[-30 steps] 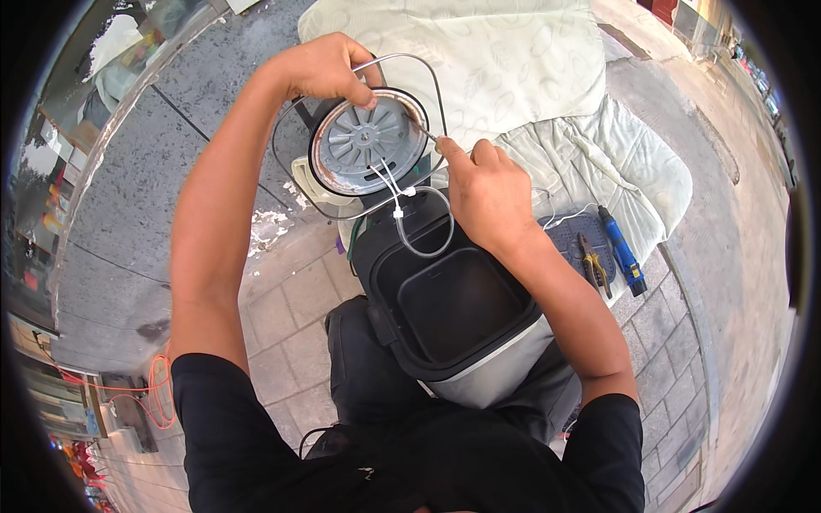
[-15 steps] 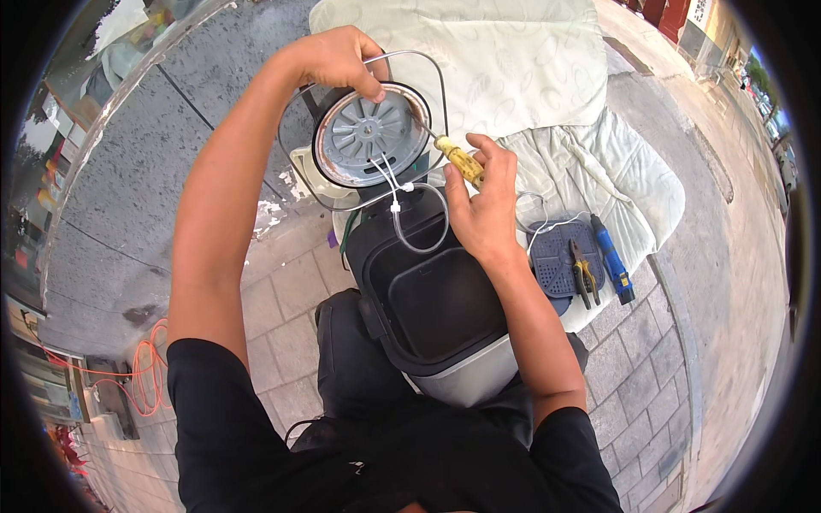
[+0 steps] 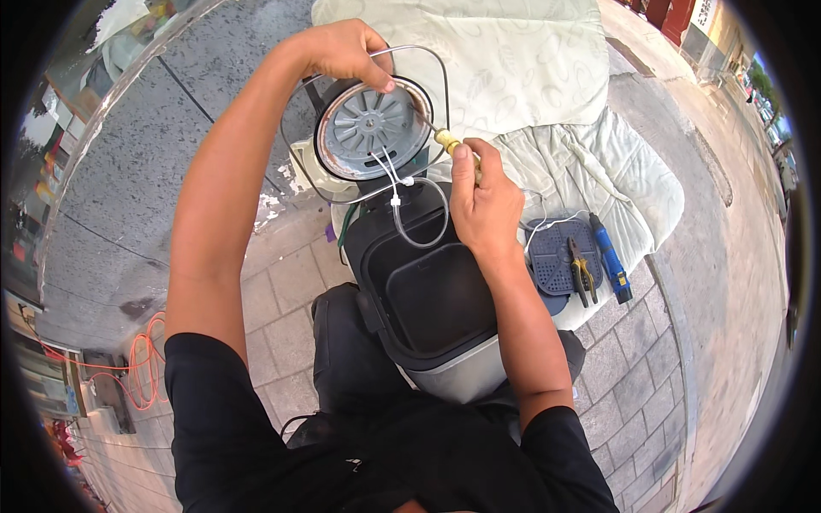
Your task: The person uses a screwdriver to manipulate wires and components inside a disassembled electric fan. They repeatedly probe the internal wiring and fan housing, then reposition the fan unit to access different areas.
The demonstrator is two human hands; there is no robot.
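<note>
My left hand (image 3: pixel 363 56) is closed on the upper rim of a round metal housing (image 3: pixel 351 145), which has a slotted fan-like plate and brownish stains round its rim. My right hand (image 3: pixel 486 192) grips a yellow-handled screwdriver (image 3: pixel 445 138), its shaft reaching the housing's right inner rim. A thin metal loop (image 3: pixel 445 85) surrounds the housing. Two white leads with ties run from its lower slot into a grey looped cable (image 3: pixel 417 245). Beneath is a black and silver appliance body (image 3: pixel 428 308) with a square cavity, standing between my legs.
Pale padded cushions (image 3: pixel 479 51) lie behind the appliance. At right are a perforated grey-blue mat (image 3: pixel 547 256), yellow-and-black pliers (image 3: pixel 579 269) and a blue cylindrical tool (image 3: pixel 611 256) with a white wire. A coiled orange cable (image 3: pixel 145 368) lies on the pavement (image 3: pixel 282 299) at lower left.
The housing and my left hand have risen slightly in view. My right hand has turned on the screwdriver, whose handle showed more half a second ago, and its fingers have closed further round it.
</note>
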